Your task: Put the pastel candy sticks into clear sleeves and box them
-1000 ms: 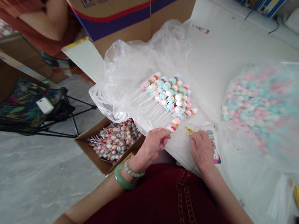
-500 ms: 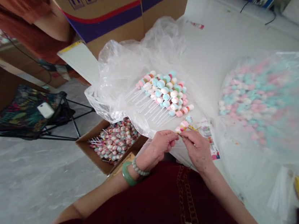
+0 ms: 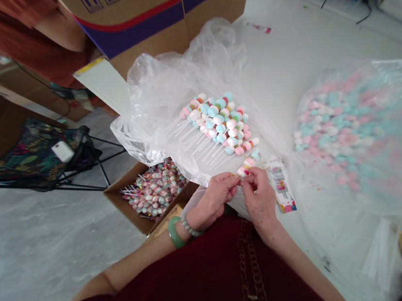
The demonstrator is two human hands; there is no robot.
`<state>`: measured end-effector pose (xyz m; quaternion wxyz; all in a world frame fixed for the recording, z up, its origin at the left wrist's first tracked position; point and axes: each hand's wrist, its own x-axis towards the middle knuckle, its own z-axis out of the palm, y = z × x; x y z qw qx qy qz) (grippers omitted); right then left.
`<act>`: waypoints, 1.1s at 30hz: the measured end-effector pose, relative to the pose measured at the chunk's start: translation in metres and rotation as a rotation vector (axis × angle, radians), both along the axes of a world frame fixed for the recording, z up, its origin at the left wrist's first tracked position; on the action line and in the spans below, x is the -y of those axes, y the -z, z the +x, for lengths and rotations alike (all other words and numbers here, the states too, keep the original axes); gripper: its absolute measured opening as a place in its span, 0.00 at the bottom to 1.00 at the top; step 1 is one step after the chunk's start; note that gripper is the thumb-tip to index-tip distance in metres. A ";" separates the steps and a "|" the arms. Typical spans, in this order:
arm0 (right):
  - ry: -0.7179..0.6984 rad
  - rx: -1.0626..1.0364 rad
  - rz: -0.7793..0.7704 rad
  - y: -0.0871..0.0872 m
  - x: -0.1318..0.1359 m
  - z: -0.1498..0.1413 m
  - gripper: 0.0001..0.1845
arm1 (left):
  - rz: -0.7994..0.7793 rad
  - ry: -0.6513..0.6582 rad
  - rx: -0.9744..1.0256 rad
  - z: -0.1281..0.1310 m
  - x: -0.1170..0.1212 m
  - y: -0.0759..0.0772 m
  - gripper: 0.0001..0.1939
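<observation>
My left hand and my right hand meet at the near edge of a white table. Both pinch one candy skewer of pastel pieces between their fingertips. Just beyond them lies a heap of the same candy skewers on a clear plastic sheet, sticks pointing toward me. A printed paper card lies beside my right hand. A green bangle and a bead bracelet circle my left wrist.
A big clear bag of loose pastel candies fills the table's right side. Below the table edge an open carton holds wrapped skewers. A large cardboard box stands at the back left. Another person's arm shows at top left.
My right hand left the yellow tie by the card and came left to meet my left hand. Both now pinch the skewer together, raised slightly off the table.
</observation>
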<state>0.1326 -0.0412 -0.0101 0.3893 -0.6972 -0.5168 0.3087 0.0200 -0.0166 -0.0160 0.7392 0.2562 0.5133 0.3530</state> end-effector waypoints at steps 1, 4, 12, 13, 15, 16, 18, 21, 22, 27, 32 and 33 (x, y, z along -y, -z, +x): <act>0.059 -0.143 -0.048 0.000 0.000 0.000 0.16 | 0.007 0.000 0.008 0.000 -0.001 -0.001 0.16; 0.028 -0.579 -0.163 -0.002 -0.001 0.006 0.17 | 0.016 0.090 0.060 -0.004 -0.002 -0.006 0.18; -0.518 -0.245 0.062 -0.024 0.017 0.020 0.09 | -0.112 0.859 0.296 -0.042 -0.025 -0.024 0.20; -0.544 -0.139 0.105 -0.031 0.017 0.021 0.10 | -0.090 0.914 0.234 -0.044 -0.033 -0.031 0.20; -0.610 -0.005 0.164 -0.050 0.012 0.027 0.08 | 0.030 1.009 0.069 -0.047 -0.050 -0.050 0.17; -0.742 0.164 0.247 -0.060 0.007 0.030 0.09 | 0.127 1.084 -0.007 -0.046 -0.058 -0.061 0.14; -0.931 0.483 0.340 -0.078 -0.004 0.038 0.11 | 0.421 1.208 -0.234 -0.039 -0.066 -0.085 0.11; -0.775 0.744 0.316 -0.090 -0.022 0.046 0.09 | 0.982 0.952 -0.837 -0.018 -0.056 -0.106 0.08; -0.631 0.722 0.284 -0.090 -0.027 0.047 0.08 | 1.135 0.813 -1.032 -0.010 -0.048 -0.108 0.08; -0.144 -0.280 -0.082 -0.076 -0.036 0.034 0.10 | 1.487 0.454 -1.333 0.012 -0.017 -0.078 0.16; -0.252 -0.638 -0.240 -0.067 -0.011 0.018 0.14 | 1.043 0.180 -0.885 -0.008 -0.014 -0.048 0.15; -0.228 -0.421 -0.122 -0.064 -0.005 0.018 0.15 | 0.852 0.117 -0.685 -0.013 -0.013 -0.045 0.19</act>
